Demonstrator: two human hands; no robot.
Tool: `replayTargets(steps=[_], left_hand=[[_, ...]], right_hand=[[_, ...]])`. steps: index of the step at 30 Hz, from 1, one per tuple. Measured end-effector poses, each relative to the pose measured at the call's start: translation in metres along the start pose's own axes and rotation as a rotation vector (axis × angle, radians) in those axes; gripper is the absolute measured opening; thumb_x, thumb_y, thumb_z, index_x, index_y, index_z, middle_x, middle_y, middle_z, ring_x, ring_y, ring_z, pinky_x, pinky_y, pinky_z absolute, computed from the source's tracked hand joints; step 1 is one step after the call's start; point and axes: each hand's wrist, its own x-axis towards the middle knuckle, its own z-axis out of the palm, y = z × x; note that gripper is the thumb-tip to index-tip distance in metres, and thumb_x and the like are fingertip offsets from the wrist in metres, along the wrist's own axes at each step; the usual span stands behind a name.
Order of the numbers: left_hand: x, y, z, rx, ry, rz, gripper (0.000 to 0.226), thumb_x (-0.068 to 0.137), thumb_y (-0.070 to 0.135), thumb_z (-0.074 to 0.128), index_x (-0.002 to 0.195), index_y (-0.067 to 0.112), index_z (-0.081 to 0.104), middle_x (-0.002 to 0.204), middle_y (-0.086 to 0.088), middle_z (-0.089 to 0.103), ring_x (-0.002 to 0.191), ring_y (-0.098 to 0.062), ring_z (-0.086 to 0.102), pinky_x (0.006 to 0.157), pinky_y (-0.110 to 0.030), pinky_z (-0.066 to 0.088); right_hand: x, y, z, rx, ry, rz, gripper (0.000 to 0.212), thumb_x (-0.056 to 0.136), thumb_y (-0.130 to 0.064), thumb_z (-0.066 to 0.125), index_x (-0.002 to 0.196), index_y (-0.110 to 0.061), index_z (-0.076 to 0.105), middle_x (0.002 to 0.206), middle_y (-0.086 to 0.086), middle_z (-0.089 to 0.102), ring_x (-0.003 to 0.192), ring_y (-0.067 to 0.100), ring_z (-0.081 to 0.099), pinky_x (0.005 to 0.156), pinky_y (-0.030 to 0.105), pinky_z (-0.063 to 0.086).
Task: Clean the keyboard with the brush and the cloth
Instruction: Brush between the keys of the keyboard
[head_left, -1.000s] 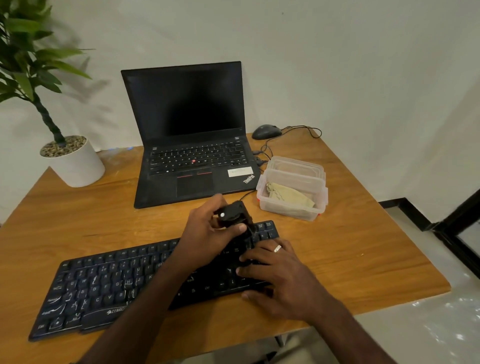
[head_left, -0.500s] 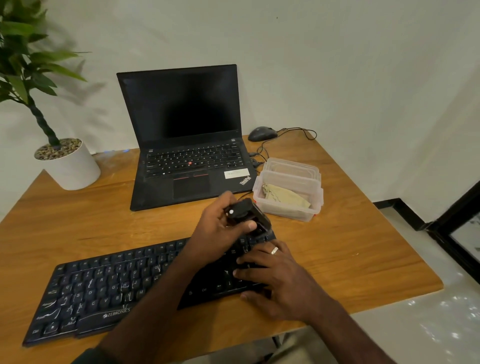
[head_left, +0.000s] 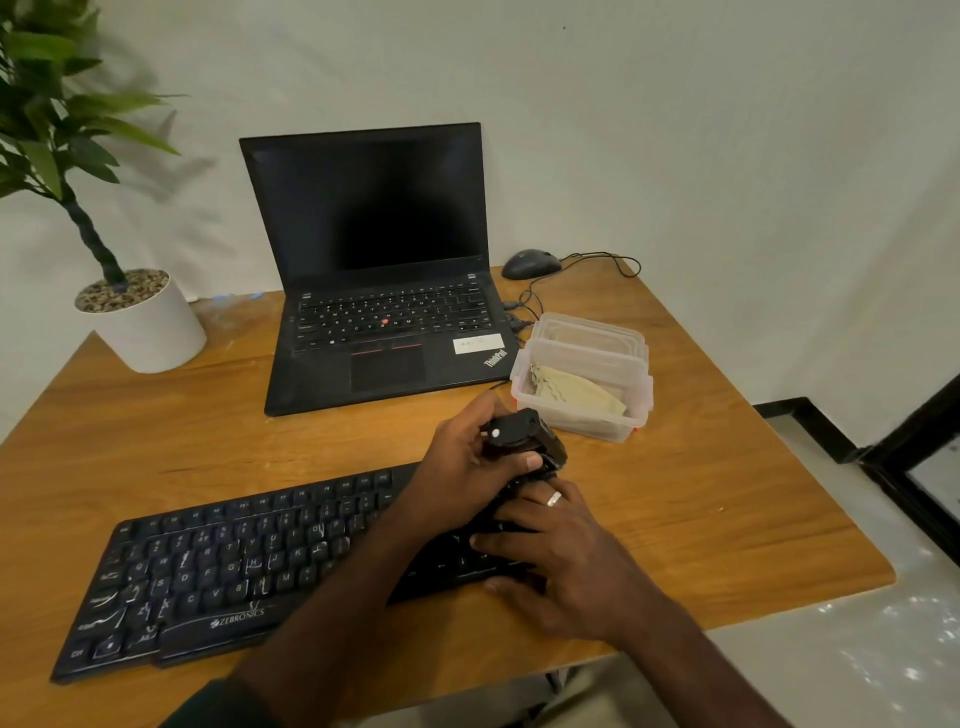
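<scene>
Left hand (head_left: 470, 457) grip around brush (head_left: 524, 441), bristles hidden over keyboard (head_left: 234, 561).

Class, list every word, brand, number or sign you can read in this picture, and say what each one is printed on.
"ZEBRONICS": front edge of the black keyboard, below the space bar.
"ThinkPad": palm rest of the laptop, lower right corner, set at a slant.
Single letters such as Q W E R T Y: key caps of both keyboards; the smaller legends are blurred.
White sticker on the laptop palm rest: print too small to read.
</scene>
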Motion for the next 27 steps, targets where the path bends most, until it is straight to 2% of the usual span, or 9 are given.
replayTargets(steps=[4,7,10,13,16,19,22,24,27], left_hand=[[0.000,0.002,-0.014,0.169,-0.025,0.032,0.027,0.081,0.008,0.079,0.089,0.015,0.053,0.079,0.012,0.063,0.071,-0.009,0.063,0.063,-0.023,0.051],[-0.006,0.003,-0.047,0.310,-0.030,0.005,0.028,0.080,0.014,0.081,0.094,0.017,0.057,0.085,0.009,0.067,0.078,-0.010,0.067,0.064,-0.025,0.055],[-0.013,0.004,-0.080,0.437,0.031,-0.023,0.030,0.078,0.015,0.082,0.089,0.022,0.056,0.082,0.014,0.067,0.075,-0.005,0.065,0.061,-0.015,0.048],[-0.019,0.008,-0.081,0.337,0.118,-0.025,0.032,0.077,0.009,0.083,0.084,0.021,0.054,0.077,0.016,0.063,0.065,-0.004,0.060,0.058,-0.013,0.043],[-0.025,0.009,-0.053,0.231,0.041,0.015,0.028,0.077,0.006,0.082,0.085,0.012,0.056,0.078,0.012,0.062,0.068,-0.007,0.061,0.058,-0.018,0.046],[-0.021,0.008,-0.040,0.264,-0.015,0.014,0.029,0.078,0.011,0.082,0.088,0.012,0.055,0.078,0.012,0.064,0.071,-0.005,0.062,0.060,-0.013,0.045],[-0.014,0.013,-0.049,0.374,0.019,0.030,0.031,0.078,0.013,0.083,0.089,0.011,0.054,0.076,0.009,0.062,0.067,-0.003,0.058,0.057,-0.010,0.042],[-0.015,0.014,-0.053,0.319,0.061,-0.001,0.032,0.078,0.010,0.082,0.088,0.008,0.052,0.073,0.004,0.058,0.060,-0.004,0.053,0.054,-0.011,0.040],[-0.022,0.015,-0.048,0.290,0.037,-0.034,0.031,0.078,0.008,0.082,0.087,0.007,0.053,0.077,0.003,0.060,0.064,-0.004,0.057,0.055,-0.013,0.044]], right_hand=[[-0.001,-0.001,0.000,0.024,0.000,0.011,0.034,0.092,-0.047,0.068,0.121,-0.030,0.071,0.126,-0.013,0.063,0.124,0.012,0.051,0.103,0.043,0.038],[0.000,-0.002,-0.001,0.022,-0.018,0.019,0.035,0.092,-0.048,0.067,0.122,-0.031,0.070,0.130,-0.014,0.061,0.126,0.010,0.049,0.103,0.043,0.039],[0.002,-0.002,-0.001,0.013,-0.034,0.018,0.036,0.091,-0.049,0.066,0.123,-0.033,0.069,0.131,-0.015,0.060,0.127,0.009,0.048,0.104,0.044,0.040],[0.001,-0.001,-0.001,0.009,-0.036,0.013,0.036,0.091,-0.050,0.066,0.123,-0.033,0.069,0.131,-0.015,0.060,0.127,0.009,0.048,0.103,0.043,0.040],[0.000,-0.001,-0.001,0.009,-0.018,0.014,0.035,0.091,-0.049,0.068,0.121,-0.032,0.070,0.129,-0.014,0.061,0.126,0.009,0.049,0.103,0.042,0.039],[-0.001,0.000,0.000,0.021,-0.003,0.018,0.035,0.091,-0.048,0.068,0.121,-0.031,0.071,0.129,-0.013,0.062,0.126,0.010,0.049,0.104,0.042,0.037],[-0.001,-0.001,0.000,0.020,-0.004,0.016,0.035,0.091,-0.048,0.068,0.121,-0.031,0.070,0.130,-0.012,0.062,0.126,0.010,0.049,0.103,0.043,0.038],[-0.001,-0.001,0.000,0.023,-0.002,0.016,0.036,0.091,-0.048,0.068,0.122,-0.031,0.070,0.130,-0.012,0.061,0.126,0.010,0.049,0.103,0.044,0.039],[-0.002,-0.001,0.000,0.022,0.005,0.018,0.035,0.091,-0.049,0.067,0.121,-0.031,0.070,0.130,-0.012,0.062,0.126,0.011,0.049,0.102,0.043,0.039]])
